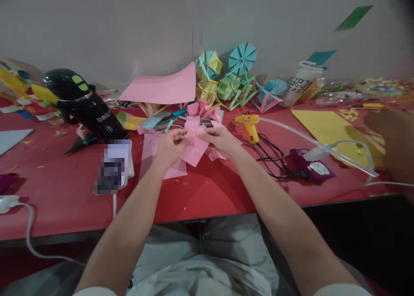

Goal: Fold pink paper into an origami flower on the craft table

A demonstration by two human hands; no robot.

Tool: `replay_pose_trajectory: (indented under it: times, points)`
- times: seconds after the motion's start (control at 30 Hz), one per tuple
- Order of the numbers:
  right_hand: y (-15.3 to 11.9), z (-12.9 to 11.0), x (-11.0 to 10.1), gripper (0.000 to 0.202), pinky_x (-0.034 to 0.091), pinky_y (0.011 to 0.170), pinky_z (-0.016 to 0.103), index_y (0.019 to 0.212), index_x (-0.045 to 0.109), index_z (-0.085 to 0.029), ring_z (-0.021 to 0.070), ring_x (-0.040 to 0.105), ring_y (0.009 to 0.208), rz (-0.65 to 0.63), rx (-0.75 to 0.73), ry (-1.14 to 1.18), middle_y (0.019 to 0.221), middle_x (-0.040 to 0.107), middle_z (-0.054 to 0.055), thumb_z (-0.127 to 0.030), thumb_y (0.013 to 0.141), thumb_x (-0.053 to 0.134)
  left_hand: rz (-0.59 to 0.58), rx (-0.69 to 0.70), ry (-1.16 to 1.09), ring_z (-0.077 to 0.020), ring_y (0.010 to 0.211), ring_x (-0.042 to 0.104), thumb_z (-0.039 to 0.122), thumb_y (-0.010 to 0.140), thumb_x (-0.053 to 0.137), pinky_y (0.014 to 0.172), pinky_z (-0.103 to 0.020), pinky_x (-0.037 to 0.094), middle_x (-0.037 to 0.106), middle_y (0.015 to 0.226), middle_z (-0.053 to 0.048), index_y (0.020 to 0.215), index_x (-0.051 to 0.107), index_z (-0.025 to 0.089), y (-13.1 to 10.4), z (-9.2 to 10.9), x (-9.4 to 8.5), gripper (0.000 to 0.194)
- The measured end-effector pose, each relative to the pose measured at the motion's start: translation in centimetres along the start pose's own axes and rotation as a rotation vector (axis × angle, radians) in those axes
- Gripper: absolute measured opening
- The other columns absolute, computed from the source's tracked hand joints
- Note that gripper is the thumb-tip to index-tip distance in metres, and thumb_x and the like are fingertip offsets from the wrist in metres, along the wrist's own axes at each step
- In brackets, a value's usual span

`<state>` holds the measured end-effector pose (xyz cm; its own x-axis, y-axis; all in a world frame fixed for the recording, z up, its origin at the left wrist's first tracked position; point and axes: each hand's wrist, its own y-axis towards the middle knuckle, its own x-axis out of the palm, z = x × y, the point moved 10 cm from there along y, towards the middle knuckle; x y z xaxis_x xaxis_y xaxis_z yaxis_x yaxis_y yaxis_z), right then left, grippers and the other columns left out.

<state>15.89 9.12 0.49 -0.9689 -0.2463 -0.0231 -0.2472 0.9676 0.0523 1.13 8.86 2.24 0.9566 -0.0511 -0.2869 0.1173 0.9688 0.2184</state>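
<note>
In the middle of the frame, the left hand (171, 147) and the right hand (221, 141) meet over a small pink paper (196, 151). The left hand is half curled, with thumb and forefinger closed on one edge of it. The right hand pinches its upper right side between thumb and fingers, and the other fingers are loosely bent. The held paper is above the red table (207, 201), near its front edge.

As I judge, the work on the pink pieces is only partly done. The small pink paper looks mostly flat, and other pink pieces lie around it; whether they are joined to it, I cannot tell. Just behind the hands there are pink folded shapes (199, 109), which have clear form. Flat pink sheets (150, 158) lie beside the left hand without visible folding, and a large pink sheet (168, 86) rests in the upper middle, slightly curved.

Some other pieces look more complete: a blue folded wheel (242, 58) stands near the wall, and beside it are a yellow and blue shape (210, 64) and green folded shapes (229, 86).

A yellow glue gun (250, 127) lies right of the hands, and neither hand touches it. At the right edge, a blurred arm (393, 140) of another person is over the table.
</note>
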Motion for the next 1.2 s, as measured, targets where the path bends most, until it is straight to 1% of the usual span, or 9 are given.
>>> replay_pose_trajectory:
  times: [0.13,0.3,0.4,0.47,0.53,0.67,0.77,0.93,1.2]
  points:
    - [0.1,0.0,-0.4,0.048,0.037,0.051,0.026,0.058,0.051,-0.019,0.0102,0.044,0.057,0.042,-0.052,-0.140,0.058,0.045,-0.002,-0.060,0.068,0.072,-0.082,0.022,0.029,-0.0173,0.069,0.066,0.027,0.072,0.069,0.064,-0.029,0.052,0.070,0.075,-0.005,0.097,0.069,0.014,-0.3,0.6,1.3,0.028]
    - [0.2,-0.7,-0.9,0.052,0.026,0.048,0.025,0.049,0.043,-0.019,0.0076,0.032,0.051,0.154,-0.108,-0.226,0.052,0.034,-0.004,-0.056,0.072,0.069,-0.080,-0.015,0.051,-0.0181,0.075,0.068,0.025,0.073,0.069,0.069,-0.030,0.054,0.072,0.082,-0.006,0.096,0.069,0.014,-0.4,0.6,1.3,0.026]
    - [0.2,-1.1,-0.8,0.042,0.030,0.051,0.026,0.053,0.053,-0.018,0.0088,0.038,0.055,0.154,-0.142,-0.212,0.055,0.044,-0.003,-0.052,0.073,0.069,-0.092,-0.042,0.051,-0.0180,0.077,0.068,0.024,0.073,0.069,0.070,-0.030,0.054,0.072,0.084,-0.006,0.096,0.069,0.016,-0.4,0.5,1.4,0.024]
    - [0.3,-1.3,-0.6,0.032,0.036,0.057,0.026,0.066,0.065,-0.018,0.0106,0.046,0.061,0.126,-0.166,-0.181,0.065,0.057,-0.001,-0.049,0.072,0.070,-0.101,-0.065,0.043,-0.0179,0.076,0.068,0.024,0.073,0.069,0.070,-0.030,0.054,0.072,0.083,-0.006,0.096,0.069,0.016,-0.5,0.2,1.5,0.024]
    - [0.4,-1.3,-0.5,0.029,0.039,0.059,0.026,0.075,0.070,-0.018,0.0115,0.050,0.064,0.118,-0.182,-0.190,0.072,0.062,0.001,-0.047,0.072,0.069,-0.109,-0.098,0.028,-0.0182,0.076,0.067,0.024,0.072,0.070,0.069,-0.030,0.054,0.072,0.082,-0.006,0.096,0.069,0.017,-0.4,-0.4,1.6,0.025]
    - [0.3,-1.4,-0.6,0.029,0.034,0.055,0.026,0.068,0.067,-0.017,0.0100,0.043,0.057,0.158,-0.190,-0.276,0.063,0.055,-0.001,-0.046,0.075,0.066,-0.134,-0.153,-0.024,-0.0192,0.075,0.067,0.026,0.068,0.075,0.068,-0.031,0.052,0.072,0.079,-0.005,0.093,0.071,0.018,-0.4,-1.7,1.8,0.027]
    - [0.3,-1.4,-0.5,0.028,0.033,0.054,0.026,0.066,0.066,-0.017,0.0098,0.041,0.056,0.157,-0.186,-0.326,0.060,0.053,-0.001,-0.044,0.076,0.065,-0.153,-0.162,-0.024,-0.0186,0.072,0.064,0.029,0.066,0.076,0.064,-0.030,0.050,0.070,0.076,-0.004,0.083,0.071,0.019,-0.5,-1.9,2.1,0.020]
    - [0.4,-1.8,-0.1,0.021,0.043,0.066,0.028,0.076,0.070,-0.017,0.0131,0.054,0.067,0.098,-0.230,-0.286,0.078,0.068,0.004,-0.038,0.075,0.066,-0.154,-0.154,0.012,-0.0157,0.065,0.059,0.034,0.066,0.074,0.060,-0.028,0.045,0.066,0.070,-0.002,0.072,0.068,0.020,-0.6,-1.6,2.1,0.017]
    - [0.1,-2.7,-0.2,0.021,0.049,0.071,0.032,0.077,0.070,-0.017,0.0167,0.062,0.074,0.128,-0.334,-0.338,0.080,0.070,0.006,-0.038,0.079,0.067,-0.158,-0.104,0.008,-0.0129,0.060,0.052,0.029,0.069,0.066,0.058,-0.026,0.039,0.058,0.064,0.002,0.068,0.062,0.019,-0.3,-1.2,2.3,0.011]
